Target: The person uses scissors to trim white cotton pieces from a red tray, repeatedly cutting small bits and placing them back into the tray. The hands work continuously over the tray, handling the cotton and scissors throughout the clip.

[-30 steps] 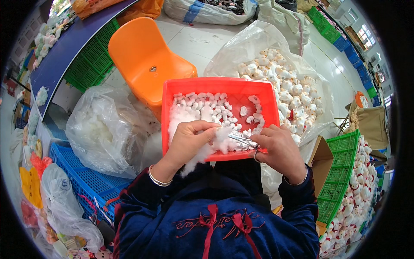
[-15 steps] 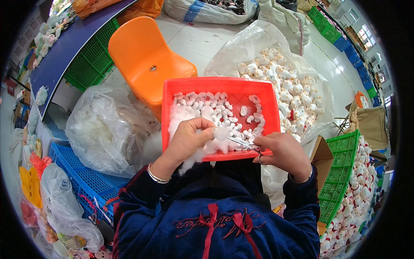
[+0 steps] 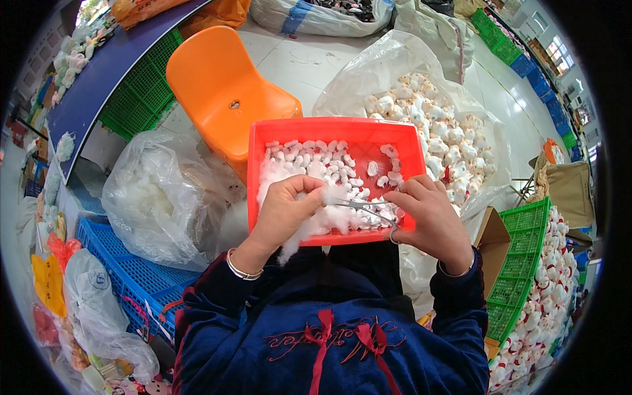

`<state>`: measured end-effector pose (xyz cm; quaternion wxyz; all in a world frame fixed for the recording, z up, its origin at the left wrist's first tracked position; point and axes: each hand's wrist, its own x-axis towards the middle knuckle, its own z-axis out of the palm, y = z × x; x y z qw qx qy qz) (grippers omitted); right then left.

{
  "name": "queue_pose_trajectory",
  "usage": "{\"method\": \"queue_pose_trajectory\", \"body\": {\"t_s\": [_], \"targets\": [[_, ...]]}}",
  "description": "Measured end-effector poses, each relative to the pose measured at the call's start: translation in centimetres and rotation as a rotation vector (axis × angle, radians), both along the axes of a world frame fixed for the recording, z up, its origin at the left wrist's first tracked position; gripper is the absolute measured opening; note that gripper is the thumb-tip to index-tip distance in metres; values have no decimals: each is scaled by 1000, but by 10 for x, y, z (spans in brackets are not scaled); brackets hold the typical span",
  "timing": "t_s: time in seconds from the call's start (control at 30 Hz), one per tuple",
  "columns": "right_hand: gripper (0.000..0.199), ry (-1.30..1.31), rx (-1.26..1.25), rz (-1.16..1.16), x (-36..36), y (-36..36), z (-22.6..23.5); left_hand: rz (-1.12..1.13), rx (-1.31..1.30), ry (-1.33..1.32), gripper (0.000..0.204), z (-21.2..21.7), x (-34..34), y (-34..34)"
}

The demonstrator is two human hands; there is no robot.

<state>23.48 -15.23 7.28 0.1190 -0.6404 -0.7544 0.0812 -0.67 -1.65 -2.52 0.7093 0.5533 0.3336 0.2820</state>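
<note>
Over the red tray [image 3: 336,123], the left hand [image 3: 289,205] pinches with its grip a white fluff tuft [image 3: 332,193], lying just left of the scissors [image 3: 359,205], whose long axis goes from left to near right, where the right hand [image 3: 431,214] holds them spread in its grip.

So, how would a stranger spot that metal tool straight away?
Find the big red tray in the middle of the picture, nearer than the orange chair. At its near right corner, the right hand holds the metal tool, pointing toward the white fluff in the left hand. It's slim, shiny and scissor-shaped, unlike the rounded white pieces in the tray.
</note>
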Motion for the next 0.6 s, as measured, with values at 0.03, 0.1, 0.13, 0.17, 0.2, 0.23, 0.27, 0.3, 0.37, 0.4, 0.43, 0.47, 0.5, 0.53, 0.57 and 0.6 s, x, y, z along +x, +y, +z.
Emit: {"method": "queue_pose_trajectory", "body": {"t_s": [0.03, 0.1, 0.13, 0.17, 0.2, 0.23, 0.27, 0.3, 0.37, 0.4, 0.43, 0.47, 0.5, 0.53, 0.57, 0.6], "targets": [[50, -7, -20, -10, 1, 0, -2, -5, -23, -14, 18, 1, 0, 0], [43, -20, -62, -29, 5, -1, -6, -14, -69, -41, 20, 6, 0, 1], [41, -19, -55, -25, 5, -1, -6, -31, -71, -35, 20, 8, 0, 1], [39, -18, -48, -22, 4, -1, -6, -48, -72, -28, 20, 9, 0, 1], [37, -18, -40, -17, 4, 0, -7, -65, -73, -22, 20, 10, 0, 0], [37, 3, -58, -8, 3, 0, -7, -74, -72, -39, 19, 8, 0, 0], [37, 23, -75, 0, 1, 2, -8, -84, -71, -55, 19, 4, 1, 0], [37, 44, -92, 11, 1, 4, -9, -92, -68, -72, 19, 2, 2, 1], [39, 5, -88, 28, -1, 5, -10, -108, -60, -41, 18, 0, 3, -1], [40, -16, -87, 32, -1, 5, -11, -120, -58, -27, 18, -1, 4, -3], [43, -14, -100, 26, -1, 4, -13, -121, -62, -28, 16, -1, 3, -4], [45, -12, -114, 21, -1, 2, -18, -122, -66, -29, 15, -2, 3, -5], [47, -10, -127, 19, -1, 2, -21, -119, -70, -30, 13, -3, 3, -5], [50, -11, -107, -5, 0, 0, -17, -71, -68, -37, 13, -6, 2, -4], [52, -12, -88, -29, 1, -2, -9, -23, -66, -44, 13, -10, 1, -1], [54, -12, -66, -54, 1, -3, -2, 25, -61, -51, 13, -10, 1, 1]]}}
